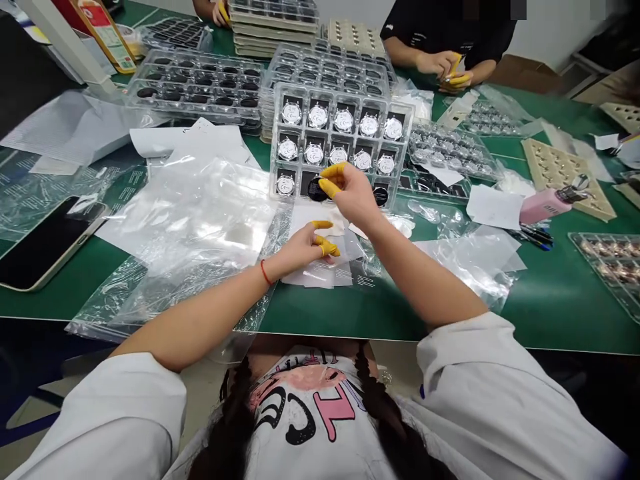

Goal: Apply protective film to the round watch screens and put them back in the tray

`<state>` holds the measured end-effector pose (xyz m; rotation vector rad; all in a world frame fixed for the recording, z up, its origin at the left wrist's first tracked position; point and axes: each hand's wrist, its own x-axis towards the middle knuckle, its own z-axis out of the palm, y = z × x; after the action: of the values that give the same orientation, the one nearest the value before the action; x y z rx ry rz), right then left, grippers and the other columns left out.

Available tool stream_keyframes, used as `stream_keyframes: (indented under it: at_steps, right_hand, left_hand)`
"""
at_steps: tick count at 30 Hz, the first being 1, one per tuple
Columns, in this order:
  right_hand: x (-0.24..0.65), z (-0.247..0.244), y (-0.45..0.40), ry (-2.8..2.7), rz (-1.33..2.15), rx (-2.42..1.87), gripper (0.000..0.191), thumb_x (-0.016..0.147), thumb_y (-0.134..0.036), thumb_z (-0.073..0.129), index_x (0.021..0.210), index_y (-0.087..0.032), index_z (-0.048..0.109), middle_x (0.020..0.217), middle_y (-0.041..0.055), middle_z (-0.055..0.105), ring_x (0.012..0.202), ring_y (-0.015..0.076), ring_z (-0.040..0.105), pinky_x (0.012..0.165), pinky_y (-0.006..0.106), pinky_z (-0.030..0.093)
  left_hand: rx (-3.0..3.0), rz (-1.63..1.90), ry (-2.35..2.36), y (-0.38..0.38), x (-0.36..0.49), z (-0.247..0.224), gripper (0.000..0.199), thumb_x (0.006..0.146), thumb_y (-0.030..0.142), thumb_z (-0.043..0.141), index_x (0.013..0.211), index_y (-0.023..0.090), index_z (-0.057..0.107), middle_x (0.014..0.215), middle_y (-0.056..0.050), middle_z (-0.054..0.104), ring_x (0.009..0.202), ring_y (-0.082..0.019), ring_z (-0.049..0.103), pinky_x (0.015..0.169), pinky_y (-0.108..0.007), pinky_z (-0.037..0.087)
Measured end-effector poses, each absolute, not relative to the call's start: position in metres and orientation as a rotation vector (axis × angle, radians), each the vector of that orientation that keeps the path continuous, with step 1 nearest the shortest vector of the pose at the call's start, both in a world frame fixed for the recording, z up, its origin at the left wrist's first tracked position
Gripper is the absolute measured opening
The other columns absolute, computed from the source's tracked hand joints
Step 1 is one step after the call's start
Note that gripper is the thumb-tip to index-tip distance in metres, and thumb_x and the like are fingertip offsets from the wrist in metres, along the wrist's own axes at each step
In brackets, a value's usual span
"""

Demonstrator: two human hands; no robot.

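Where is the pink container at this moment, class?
In the head view, the pink container is toward the right on the green table, beside a white paper sheet, with pens just below it and a beige tray behind.

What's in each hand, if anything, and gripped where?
Right hand: apparently a flat black round disc, pinched at its rim, picture-right side, by yellow-covered fingertips. Left hand: no held object visible.
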<state>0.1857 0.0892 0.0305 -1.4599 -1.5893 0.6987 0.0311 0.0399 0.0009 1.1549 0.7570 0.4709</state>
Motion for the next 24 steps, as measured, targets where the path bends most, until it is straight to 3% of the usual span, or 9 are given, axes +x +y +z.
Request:
stream_keyframes:
  at_steps: [4,8,13,16,20,24]
  right_hand:
    - [0.169,0.023,0.127,-1.849,0.302,-1.719,0.004,0.087,-0.016,0.058,0.09,-0.019,0.06,0.093,0.0066,0.063,0.089,0.02,0.056,0.076,0.036,0.043]
    - [0.153,0.028,0.137,-2.148,0.011,-1.7,0.019,0.093,-0.017,0.047,0.096,-0.016,0.066,0.111,0.014,0.064,0.107,0.0279,0.052,0.075,0.037,0.04]
    - [0.126,0.037,0.152,-2.729,-0.162,-1.554,0.025,0.087,-0.008,0.05,0.103,-0.01,0.068,0.108,0.0167,0.066,0.105,0.0303,0.05,0.08,0.039,0.038]
    - [0.116,0.039,0.156,-2.801,-0.304,-1.587,0.027,0.084,-0.002,0.048,0.1,-0.009,0.068,0.108,0.0188,0.064,0.105,0.0313,0.049,0.081,0.041,0.037]
    - [0.132,0.053,0.136,-2.596,-0.218,-1.598,0.019,0.084,-0.007,0.052,0.086,-0.014,0.069,0.101,0.015,0.063,0.102,0.0296,0.05,0.083,0.042,0.039]
    - [0.181,0.065,0.085,-2.154,0.251,-1.51,0.015,0.085,-0.025,0.064,0.098,-0.021,0.071,0.089,0.0061,0.063,0.085,0.0209,0.054,0.08,0.04,0.045]
  left_hand:
    - [1.173,0.44,0.735,0.04,0.031,0.002,0.045,0.084,0.007,0.061,0.127,0.01,0.047,0.08,-0.005,0.073,0.069,-0.013,0.07,0.085,-0.035,0.056]
    - [1.167,0.46,0.719,0.041,0.033,-0.004,0.041,0.084,0.008,0.06,0.124,0.01,0.05,0.082,-0.005,0.072,0.069,-0.013,0.071,0.083,-0.035,0.056]
    - [1.179,0.474,0.704,0.041,0.035,-0.008,0.036,0.084,0.004,0.057,0.12,0.009,0.051,0.084,-0.007,0.071,0.069,-0.012,0.07,0.079,-0.032,0.056]
    - [1.18,0.499,0.707,0.041,0.034,-0.005,0.032,0.085,0.002,0.055,0.116,0.009,0.052,0.089,-0.008,0.07,0.071,-0.012,0.069,0.077,-0.03,0.056]
    - [1.17,0.574,0.735,0.041,0.031,-0.002,0.028,0.091,0.014,0.056,0.118,0.011,0.05,0.093,-0.008,0.069,0.072,-0.012,0.07,0.079,-0.03,0.056]
    - [1.121,0.759,0.658,0.041,0.028,-0.002,0.058,0.094,0.049,0.053,0.136,0.014,0.034,0.082,-0.002,0.068,0.067,-0.012,0.068,0.08,-0.033,0.055]
